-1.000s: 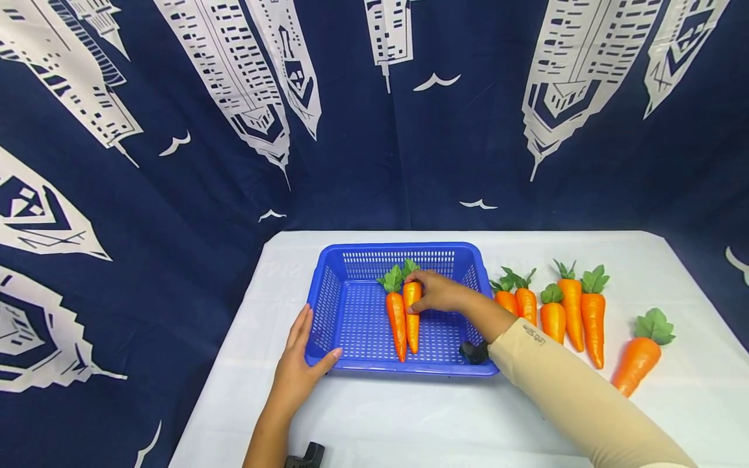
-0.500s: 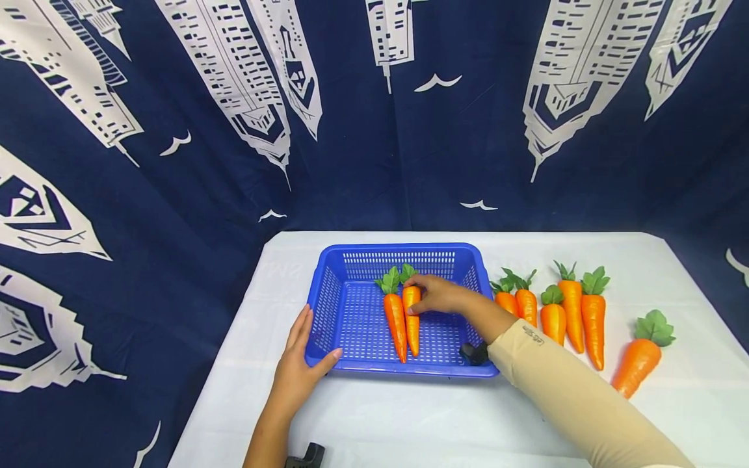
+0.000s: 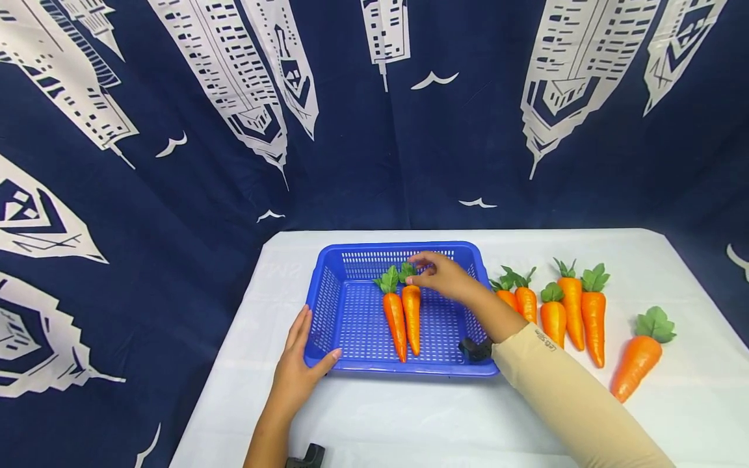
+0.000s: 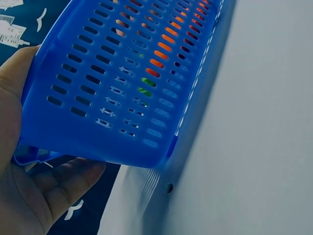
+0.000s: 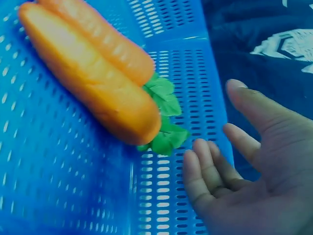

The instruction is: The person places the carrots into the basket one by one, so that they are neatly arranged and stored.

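Nearest the viewer, the left hand [image 3: 298, 374] grips the near-left corner of the blue perforated plastic basket [image 3: 351, 312], thumb hooked over the rim, fingers laid straight along the outer wall. Beyond the thumb, two orange toy carrots with green leaves [image 3: 404, 315] lie side by side, touching, on the basket floor, tips pointing toward the viewer. Just past their leaves the right hand [image 3: 445, 276] hovers, fingers loosely spread, holding nothing. To the right of these fingers, six more orange carrots [image 3: 570, 312] lie on the white table [image 3: 409, 422].
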Motion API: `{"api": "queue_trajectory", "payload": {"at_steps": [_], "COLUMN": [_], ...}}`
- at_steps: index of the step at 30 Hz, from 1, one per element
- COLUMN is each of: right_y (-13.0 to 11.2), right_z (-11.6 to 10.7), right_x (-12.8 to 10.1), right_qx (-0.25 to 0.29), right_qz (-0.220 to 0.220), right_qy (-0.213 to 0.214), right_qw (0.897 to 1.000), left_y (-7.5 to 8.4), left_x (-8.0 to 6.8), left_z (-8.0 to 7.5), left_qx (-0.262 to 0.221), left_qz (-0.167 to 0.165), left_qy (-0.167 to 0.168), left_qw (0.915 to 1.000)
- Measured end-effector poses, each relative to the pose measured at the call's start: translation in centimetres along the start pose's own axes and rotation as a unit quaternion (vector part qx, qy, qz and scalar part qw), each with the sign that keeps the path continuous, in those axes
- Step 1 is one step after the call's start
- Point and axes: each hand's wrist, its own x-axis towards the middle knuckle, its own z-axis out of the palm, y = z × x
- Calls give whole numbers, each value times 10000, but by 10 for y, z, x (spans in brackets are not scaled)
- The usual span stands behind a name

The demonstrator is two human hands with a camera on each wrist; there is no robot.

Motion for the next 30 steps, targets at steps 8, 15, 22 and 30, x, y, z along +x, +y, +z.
{"api": "queue_trajectory", "payload": {"at_steps": [8,15,22,30], "right_y": [-16,-30,-36,-24], "right_z": [-17,-34,-58,-73], "right_x": [-11,-24,-46,-70], "right_qx": [1126,1271,1424,1386], "right_qz": [-197,-433,-560,-294], "right_qy": [625,1010,1365,1843], "right_qw": [9915,9858,9788,9726], "left_y": [0,1,0,1], "left_x": [-1,-2,-2,-1], "left_z": [0,0,0,0], "left_qx": [-4,22,89,31], "left_qz": [49,20,62,57], "left_qy": [27,45,68,56], "left_qw": [10000,10000,9999,10000]}}
